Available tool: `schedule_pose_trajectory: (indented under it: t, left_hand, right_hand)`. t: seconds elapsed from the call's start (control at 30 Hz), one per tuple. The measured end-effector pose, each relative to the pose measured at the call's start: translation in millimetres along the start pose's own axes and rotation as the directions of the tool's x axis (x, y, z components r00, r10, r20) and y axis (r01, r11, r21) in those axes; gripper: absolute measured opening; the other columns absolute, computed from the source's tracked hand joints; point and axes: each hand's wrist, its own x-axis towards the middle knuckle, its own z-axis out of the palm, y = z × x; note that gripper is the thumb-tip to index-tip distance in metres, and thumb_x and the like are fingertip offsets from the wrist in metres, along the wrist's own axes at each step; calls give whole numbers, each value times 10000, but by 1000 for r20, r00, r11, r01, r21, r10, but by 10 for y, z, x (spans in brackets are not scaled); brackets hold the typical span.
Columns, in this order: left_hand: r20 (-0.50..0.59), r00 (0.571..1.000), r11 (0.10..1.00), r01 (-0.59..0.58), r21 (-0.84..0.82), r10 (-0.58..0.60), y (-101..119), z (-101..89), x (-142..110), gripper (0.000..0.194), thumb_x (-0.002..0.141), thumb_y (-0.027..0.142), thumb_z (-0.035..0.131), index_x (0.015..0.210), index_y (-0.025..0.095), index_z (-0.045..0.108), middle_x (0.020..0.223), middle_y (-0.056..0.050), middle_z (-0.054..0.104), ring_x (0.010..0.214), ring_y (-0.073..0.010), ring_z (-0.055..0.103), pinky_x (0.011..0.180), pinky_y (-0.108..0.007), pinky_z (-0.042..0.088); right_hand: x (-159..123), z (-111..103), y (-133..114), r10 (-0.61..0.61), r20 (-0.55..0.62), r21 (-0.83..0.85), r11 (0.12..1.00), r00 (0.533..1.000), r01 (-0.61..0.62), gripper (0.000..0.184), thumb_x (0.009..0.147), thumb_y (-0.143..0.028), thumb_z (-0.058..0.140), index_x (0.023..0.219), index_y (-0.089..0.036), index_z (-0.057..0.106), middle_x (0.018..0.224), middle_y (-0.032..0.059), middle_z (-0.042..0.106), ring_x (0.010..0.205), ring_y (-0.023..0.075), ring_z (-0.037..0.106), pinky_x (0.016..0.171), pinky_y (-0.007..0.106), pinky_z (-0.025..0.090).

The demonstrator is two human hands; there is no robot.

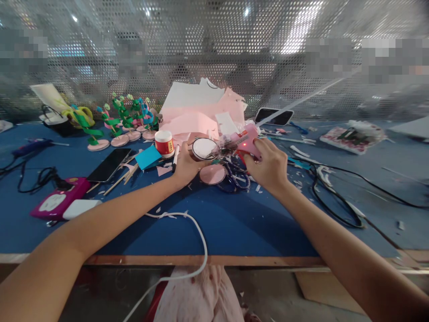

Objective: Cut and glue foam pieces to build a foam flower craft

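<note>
My right hand (270,165) is closed around the handle of a pink hot glue gun (248,142), and a small red light glows on it. A long translucent glue stick (301,102) juts out of its back, up to the right. The nozzle end points left, at the rim of a round white-faced disc (204,148) with a dark edge. My left hand (187,163) grips that disc from its left side, its fingers partly hidden. Just below lies a pink disc (212,174) on the table. Blue-handled scissors (239,179) rest beside it.
Several green and blue paper plants (125,118) on pink bases stand at the back left. A red-and-white tub (164,144), a blue paper square (148,157), a phone (110,165) and a magenta power strip (60,199) lie left. Pink sheets (191,123) are behind; black cable (368,181) runs right.
</note>
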Motion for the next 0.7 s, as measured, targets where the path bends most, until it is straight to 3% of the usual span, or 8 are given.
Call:
schedule_pose_trajectory:
  t: [0.13, 0.5, 0.7]
  left_hand:
    - [-73, 997, 1000, 14, -19, -15, -32, 0, 6, 779, 439, 236, 837, 1073, 178, 387, 1013, -83, 616, 972, -242, 615, 858, -450, 507]
    - [-102, 992, 998, -66, 16, 68, -5, 0, -6, 746, 467, 280, 824, 1063, 194, 383, 961, -50, 605, 954, -231, 608, 855, -435, 494]
    - [-54, 998, 999, -41, 18, 42, 31, 3, -25, 746, 468, 279, 818, 1057, 199, 368, 977, -58, 590, 943, -225, 603, 832, -411, 498]
  right_hand:
    - [12, -9, 43, 30, 17, -36, 999, 999, -29, 172, 720, -216, 512, 875, -180, 576, 793, 72, 623, 738, 217, 587, 594, 309, 436]
    - [42, -17, 153, 109, -23, -105, 988, 994, -111, 235, 721, -201, 513, 945, -173, 580, 853, 96, 626, 781, 246, 585, 615, 342, 433]
    - [43, 19, 207, 122, -72, -114, 985, 990, -130, 193, 752, -268, 538, 920, -181, 570, 846, 110, 616, 786, 255, 584, 631, 358, 442]
